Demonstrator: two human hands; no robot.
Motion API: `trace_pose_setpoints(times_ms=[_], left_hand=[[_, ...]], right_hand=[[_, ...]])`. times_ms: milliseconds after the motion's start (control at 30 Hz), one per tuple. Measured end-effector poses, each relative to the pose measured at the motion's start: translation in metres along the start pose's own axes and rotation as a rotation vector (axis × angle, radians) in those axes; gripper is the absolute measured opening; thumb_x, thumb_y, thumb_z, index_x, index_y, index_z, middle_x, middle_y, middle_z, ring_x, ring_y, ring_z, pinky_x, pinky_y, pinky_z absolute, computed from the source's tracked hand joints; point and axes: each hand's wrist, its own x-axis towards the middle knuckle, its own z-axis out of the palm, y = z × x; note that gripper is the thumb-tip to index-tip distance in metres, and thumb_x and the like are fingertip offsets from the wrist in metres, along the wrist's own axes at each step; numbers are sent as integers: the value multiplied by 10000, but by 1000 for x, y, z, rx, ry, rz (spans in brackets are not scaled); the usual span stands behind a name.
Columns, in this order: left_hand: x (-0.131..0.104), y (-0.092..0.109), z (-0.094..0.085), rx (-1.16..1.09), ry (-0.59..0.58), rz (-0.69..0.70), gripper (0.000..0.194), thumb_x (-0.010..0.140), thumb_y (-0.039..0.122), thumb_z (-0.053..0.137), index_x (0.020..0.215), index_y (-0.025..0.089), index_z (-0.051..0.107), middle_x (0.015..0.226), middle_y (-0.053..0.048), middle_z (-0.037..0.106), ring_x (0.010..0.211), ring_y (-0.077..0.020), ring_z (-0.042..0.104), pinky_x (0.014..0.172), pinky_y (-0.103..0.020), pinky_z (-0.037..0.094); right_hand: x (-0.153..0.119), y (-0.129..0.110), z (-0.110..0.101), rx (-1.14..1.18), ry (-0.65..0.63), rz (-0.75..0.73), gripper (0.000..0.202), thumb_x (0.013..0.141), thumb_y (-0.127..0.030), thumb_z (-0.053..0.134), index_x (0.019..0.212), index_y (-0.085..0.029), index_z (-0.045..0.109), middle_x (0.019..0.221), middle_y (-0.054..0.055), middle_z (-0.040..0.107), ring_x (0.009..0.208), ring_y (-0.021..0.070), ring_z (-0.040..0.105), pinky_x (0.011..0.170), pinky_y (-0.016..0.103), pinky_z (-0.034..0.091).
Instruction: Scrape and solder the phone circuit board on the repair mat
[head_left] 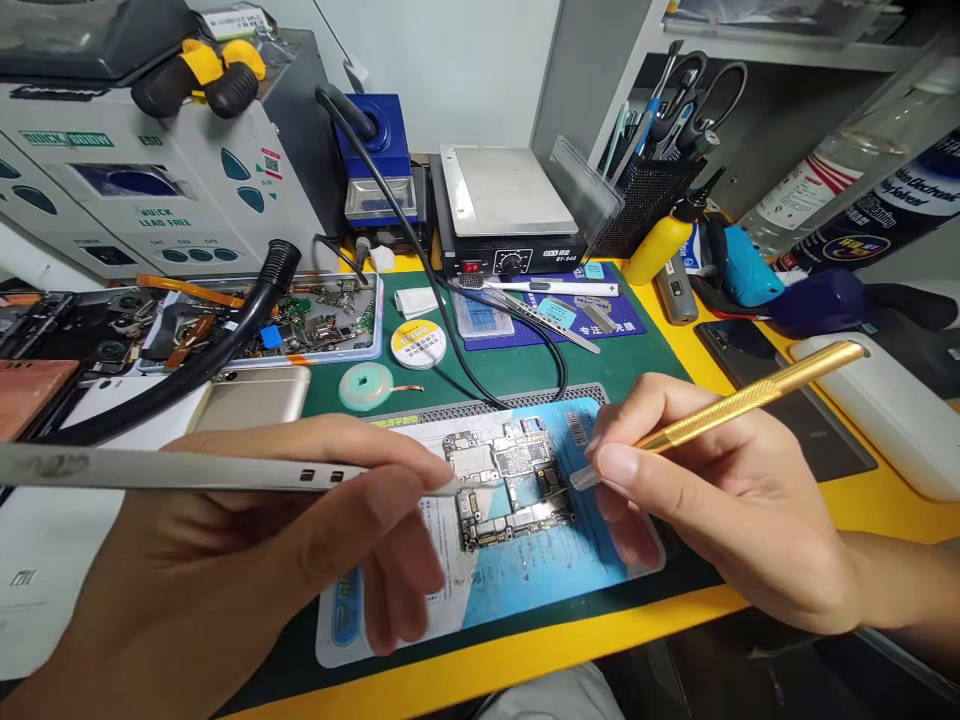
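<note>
Low in the frame, my left hand (315,545) pinches a pair of steel tweezers (225,472) between thumb and forefinger. The tweezer tips reach right, over a phone circuit board (517,522). On the other side, my right hand (712,490) grips a gold, knurled precision knife (739,405) like a pen. Its silver collar and thin tip angle down-left toward the dark square part on the board; whether the tip touches is not clear. The board has an L-like gap in its middle and lies flat on a blue and white printed mat (517,595).
Behind the mat are a round pale coil (365,385), a white tin (418,344) and a black cable. A heating plate (510,190) and a soldering station (142,180) stand at the back. A tray of parts (379,315) is left; bottles (664,240) and a dark phone (787,400) are right.
</note>
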Motion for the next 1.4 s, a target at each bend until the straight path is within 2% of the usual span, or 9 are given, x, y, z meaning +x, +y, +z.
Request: trace_pose_setpoints(times_ms=[167,300,500,733,867,967,1200,1300,1400], left_hand=[[11,-16,-10,-49,-194,-42,68,1175,478,1000,1230,478,1040,924,-1,985,675,-223,947,636,-205,782],[16,-26,-21,53,-239,71,104,1222,500,937,1253,530,1032,877,43,962,579,-153,884,557,-112,686],[11,-28,-17,189,-139,176,104,1192,561,956,1120,533,1026,654,110,793,409,-38,631,447,-47,496],[13,-31,-18,357,-96,282,139,1185,435,939,1141,546,1012,710,136,844,423,-76,651,427,-108,496],[13,-29,-17,376,-104,266,173,1191,496,918,1054,506,1022,675,103,823,405,-87,625,392,-117,470],[12,-30,-16,438,-141,241,355,1229,583,841,942,459,1008,641,72,787,407,-104,610,369,-137,459],[12,-33,-19,517,-100,289,337,1235,642,830,1011,477,1020,660,83,807,405,-88,629,395,-127,460],[12,-35,-20,503,-138,259,338,1221,634,833,1004,457,1021,697,64,828,417,-97,652,397,-149,473],[12,-35,-15,384,-46,187,254,1115,608,941,1001,391,1006,671,20,802,472,-170,681,398,-224,496]], right_hand=[[-1,-2,-1,-2,26,32,370,812,-196,1254,794,-241,887,607,-4,782,433,149,711,419,186,606],[-3,-1,-2,-10,41,55,345,796,-210,1262,790,-257,920,618,2,793,436,147,711,433,192,626],[-9,0,-1,-63,46,11,327,809,-278,1271,789,-295,945,610,4,780,446,153,698,436,206,623],[-4,3,3,-72,29,-22,327,823,-219,1247,802,-259,923,658,-2,812,449,158,726,422,196,609],[-5,4,-1,-45,5,-41,276,882,-110,1184,868,-225,933,707,6,839,483,142,743,481,187,651],[-8,5,-5,-57,4,-37,296,873,-109,1189,850,-225,919,711,4,838,489,144,748,473,178,642],[-8,2,-1,-77,-29,-73,302,931,-111,1155,866,-217,881,707,-4,817,498,140,732,488,186,643],[-10,1,1,-218,-38,-157,333,914,-134,1167,834,-224,856,693,-8,781,507,142,687,469,199,596],[-16,8,-2,-443,-43,-338,257,1025,-152,1083,894,-251,885,751,3,793,578,164,688,488,234,555]])
